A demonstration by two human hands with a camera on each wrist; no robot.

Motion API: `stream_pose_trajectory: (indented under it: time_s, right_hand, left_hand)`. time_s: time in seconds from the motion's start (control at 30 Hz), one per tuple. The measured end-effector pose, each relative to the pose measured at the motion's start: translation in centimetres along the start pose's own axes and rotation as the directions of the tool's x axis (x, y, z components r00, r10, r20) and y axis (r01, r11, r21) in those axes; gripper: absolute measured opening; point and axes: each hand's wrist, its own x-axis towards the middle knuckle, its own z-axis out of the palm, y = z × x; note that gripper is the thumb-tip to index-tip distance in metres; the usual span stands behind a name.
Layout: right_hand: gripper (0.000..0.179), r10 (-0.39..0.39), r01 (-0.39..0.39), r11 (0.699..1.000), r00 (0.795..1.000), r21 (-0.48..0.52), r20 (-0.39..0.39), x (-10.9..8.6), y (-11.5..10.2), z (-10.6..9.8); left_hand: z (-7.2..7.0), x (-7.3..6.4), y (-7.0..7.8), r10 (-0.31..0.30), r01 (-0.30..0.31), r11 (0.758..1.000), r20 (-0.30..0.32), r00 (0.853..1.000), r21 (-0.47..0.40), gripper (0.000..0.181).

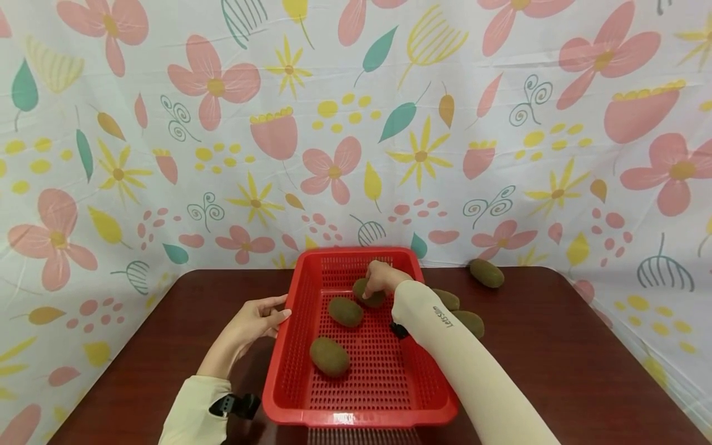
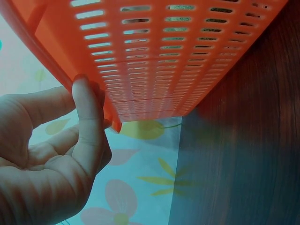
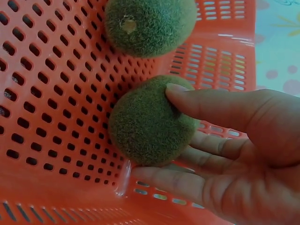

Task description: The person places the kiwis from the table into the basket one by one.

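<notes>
Inside the red plastic basket [image 1: 364, 418], at its far end, my right hand [image 1: 385, 277] grips a brown fuzzy kiwi [image 3: 150, 124]. The right wrist view has the thumb [image 3: 201, 103] on top of the fruit and the fingers curled along its other side, close to the basket's floor and corner. A second kiwi [image 1: 345, 311] lies just beside it, and a third kiwi [image 1: 329, 356] sits nearer the front. On the left, my left hand [image 1: 257, 321] holds the basket's side rim, its thumb [image 2: 89, 117] and fingers bent at the edge.
Right of the basket, two kiwis lie on the dark wooden table [image 1: 528, 352], one kiwi [image 1: 470, 322] nearer and another kiwi [image 1: 447, 299] partly hidden by the sleeve. A further kiwi [image 1: 486, 273] rests near the back edge. Behind hangs a flower-printed cloth [image 1: 334, 93].
</notes>
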Motion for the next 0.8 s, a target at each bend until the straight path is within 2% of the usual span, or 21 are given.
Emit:
stream_pose_trajectory:
  time_s: [0.13,0.23,0.43,0.6,0.8]
  right_hand:
    - [0.043,-0.004,0.004,1.000,1.000,-0.016,0.007,0.0,0.0,0.1]
    - [0.042,-0.021,0.022,0.998,1.000,-0.064,0.017,-0.1,0.0,-0.3]
    - [0.043,-0.104,0.105,0.980,0.994,-0.167,0.012,-0.8,-0.5,-2.7]
    - [0.042,-0.191,0.187,0.974,0.981,-0.126,-0.019,-2.0,0.1,-5.5]
    - [0.037,-0.222,0.220,0.975,0.969,-0.032,-0.113,-3.7,2.1,-8.6]
  left_hand:
    - [0.0,0.0,-0.1,0.008,-0.008,1.000,0.004,1.000,-0.001,0.052]
    - [0.1,-0.1,-0.1,0.006,-0.006,1.000,0.006,1.000,-0.002,0.052]
    - [0.1,0.0,0.0,0.011,-0.011,1.000,0.007,1.000,-0.004,0.052]
    - [0.0,0.1,0.0,0.009,-0.009,1.000,0.016,1.000,-0.009,0.053]
    - [-0.1,0.0,-0.3,-0.016,0.016,1.000,0.003,1.000,-0.013,0.052]
